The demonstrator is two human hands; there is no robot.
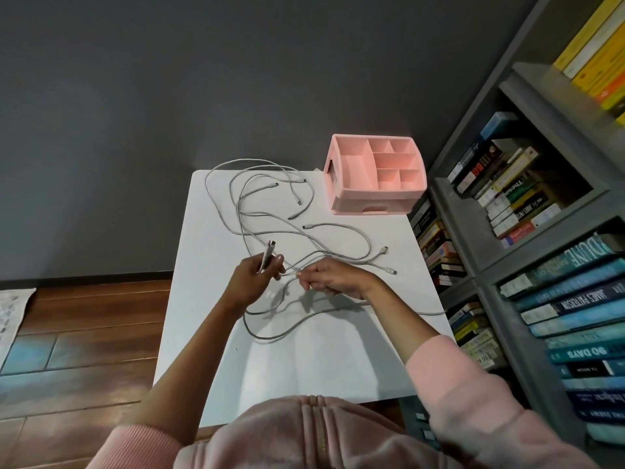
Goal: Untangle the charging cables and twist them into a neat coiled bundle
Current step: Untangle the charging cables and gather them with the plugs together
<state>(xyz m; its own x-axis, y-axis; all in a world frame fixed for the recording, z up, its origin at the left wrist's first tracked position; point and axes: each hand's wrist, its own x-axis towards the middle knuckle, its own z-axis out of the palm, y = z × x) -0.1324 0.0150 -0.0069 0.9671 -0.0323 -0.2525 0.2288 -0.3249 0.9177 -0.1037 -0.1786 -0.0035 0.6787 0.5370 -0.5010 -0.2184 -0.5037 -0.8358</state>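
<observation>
Several grey-white charging cables [257, 211] lie tangled in loose loops over the white table [355, 360], with plug ends scattered toward the middle and right. My left hand [253, 279] grips a short folded stretch of cable, its plug end [271, 245] sticking up above my fingers. My right hand [333, 277] hovers just right of it and pinches a cable strand at its fingertips. A long loop [270, 336] runs under both wrists and trails off to the table's right edge.
A pink compartment organizer [375, 174] stands at the table's far right corner. A grey bookshelf [527, 204] packed with books runs close along the right side. Wooden floor [84, 319] and a dark wall lie to the left and behind.
</observation>
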